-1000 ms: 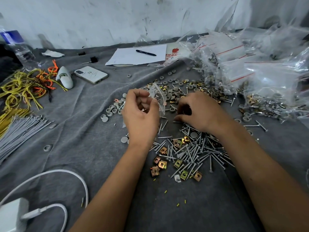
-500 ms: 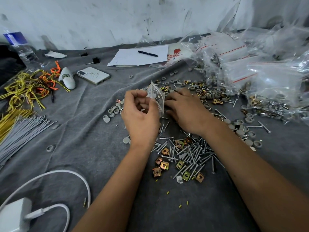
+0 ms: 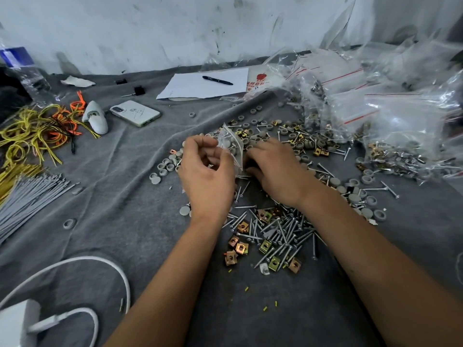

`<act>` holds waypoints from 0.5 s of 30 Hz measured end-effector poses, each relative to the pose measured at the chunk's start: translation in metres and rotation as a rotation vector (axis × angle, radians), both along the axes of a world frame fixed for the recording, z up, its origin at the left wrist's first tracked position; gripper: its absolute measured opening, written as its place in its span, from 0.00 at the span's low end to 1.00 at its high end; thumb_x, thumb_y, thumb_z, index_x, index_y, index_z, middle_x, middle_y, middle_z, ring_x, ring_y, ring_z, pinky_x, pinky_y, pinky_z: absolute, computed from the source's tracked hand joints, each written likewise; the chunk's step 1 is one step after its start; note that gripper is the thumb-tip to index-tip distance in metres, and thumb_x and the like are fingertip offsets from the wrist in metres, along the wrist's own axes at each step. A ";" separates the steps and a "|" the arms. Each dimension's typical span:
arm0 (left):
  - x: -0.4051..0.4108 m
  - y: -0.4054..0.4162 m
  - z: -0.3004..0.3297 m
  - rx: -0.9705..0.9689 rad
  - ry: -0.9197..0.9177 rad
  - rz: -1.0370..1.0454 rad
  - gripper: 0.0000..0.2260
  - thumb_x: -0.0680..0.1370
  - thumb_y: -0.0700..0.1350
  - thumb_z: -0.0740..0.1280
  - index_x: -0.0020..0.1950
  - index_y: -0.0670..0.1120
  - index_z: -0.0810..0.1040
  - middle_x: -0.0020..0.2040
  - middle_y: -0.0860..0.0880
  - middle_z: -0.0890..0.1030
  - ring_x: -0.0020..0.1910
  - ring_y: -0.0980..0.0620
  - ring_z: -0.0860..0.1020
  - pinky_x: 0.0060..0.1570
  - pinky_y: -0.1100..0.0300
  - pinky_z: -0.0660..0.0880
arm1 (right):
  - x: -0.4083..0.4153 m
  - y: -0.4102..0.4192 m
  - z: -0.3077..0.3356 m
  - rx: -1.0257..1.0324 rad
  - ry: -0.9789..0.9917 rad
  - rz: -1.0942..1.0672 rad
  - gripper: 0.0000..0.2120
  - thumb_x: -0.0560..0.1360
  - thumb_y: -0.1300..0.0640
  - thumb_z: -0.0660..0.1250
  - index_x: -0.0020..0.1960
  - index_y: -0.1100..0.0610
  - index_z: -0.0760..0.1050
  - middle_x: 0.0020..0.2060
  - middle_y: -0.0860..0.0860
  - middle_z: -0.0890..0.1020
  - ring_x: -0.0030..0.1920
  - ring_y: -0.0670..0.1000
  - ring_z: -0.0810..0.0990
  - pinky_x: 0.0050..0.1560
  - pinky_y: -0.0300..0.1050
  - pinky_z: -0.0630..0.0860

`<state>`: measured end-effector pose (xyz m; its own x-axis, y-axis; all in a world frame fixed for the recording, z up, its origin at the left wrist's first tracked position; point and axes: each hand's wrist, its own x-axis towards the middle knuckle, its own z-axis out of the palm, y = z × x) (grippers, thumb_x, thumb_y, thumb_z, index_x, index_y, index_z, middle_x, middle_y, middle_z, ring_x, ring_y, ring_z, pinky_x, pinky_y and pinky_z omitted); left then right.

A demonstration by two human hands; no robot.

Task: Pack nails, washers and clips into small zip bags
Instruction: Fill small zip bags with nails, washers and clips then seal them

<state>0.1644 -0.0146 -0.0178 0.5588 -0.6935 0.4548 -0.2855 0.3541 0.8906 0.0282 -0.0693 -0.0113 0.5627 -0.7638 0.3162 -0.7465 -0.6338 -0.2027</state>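
Note:
My left hand [image 3: 208,179] pinches a small clear zip bag [image 3: 231,144] and holds it upright above the grey cloth, with grey washers showing inside. My right hand [image 3: 278,171] lies just right of the bag with its fingers curled down toward the bag's lower edge. Its fingertips are hidden, so I cannot tell what it holds. A pile of silver nails [image 3: 283,229] lies below both hands, mixed with brass clips [image 3: 240,249]. Loose grey washers [image 3: 165,166] are scattered to the left and beyond the hands.
Filled and empty zip bags [image 3: 388,121] are heaped at the right back. A phone [image 3: 135,113], paper [image 3: 190,88] with a pen [image 3: 217,80], yellow and orange cords [image 3: 32,131], grey ties [image 3: 27,199] and a white charger [image 3: 17,321] lie around the left side.
My right hand has moved up and left from the nail pile to the bag's side. The left hand kept holding the bag in about the same place.

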 end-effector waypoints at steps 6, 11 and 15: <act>-0.002 -0.002 -0.004 0.070 -0.078 -0.086 0.10 0.76 0.33 0.69 0.50 0.47 0.75 0.38 0.53 0.78 0.36 0.59 0.77 0.39 0.60 0.77 | -0.010 0.007 0.011 -0.129 -0.491 0.080 0.05 0.78 0.65 0.70 0.53 0.62 0.82 0.48 0.54 0.84 0.50 0.52 0.80 0.54 0.47 0.77; -0.002 -0.001 -0.005 0.019 -0.189 -0.088 0.09 0.75 0.33 0.70 0.50 0.45 0.75 0.38 0.55 0.78 0.36 0.60 0.77 0.40 0.69 0.72 | -0.011 0.011 0.013 -0.085 -0.355 0.177 0.07 0.76 0.62 0.74 0.54 0.59 0.85 0.47 0.54 0.85 0.49 0.54 0.80 0.51 0.52 0.77; -0.002 -0.001 -0.005 0.000 -0.229 -0.118 0.11 0.75 0.35 0.70 0.49 0.49 0.74 0.39 0.55 0.78 0.37 0.57 0.77 0.40 0.65 0.75 | -0.012 0.011 0.011 -0.056 -0.298 0.136 0.08 0.77 0.59 0.73 0.55 0.56 0.86 0.44 0.53 0.81 0.45 0.54 0.79 0.45 0.55 0.78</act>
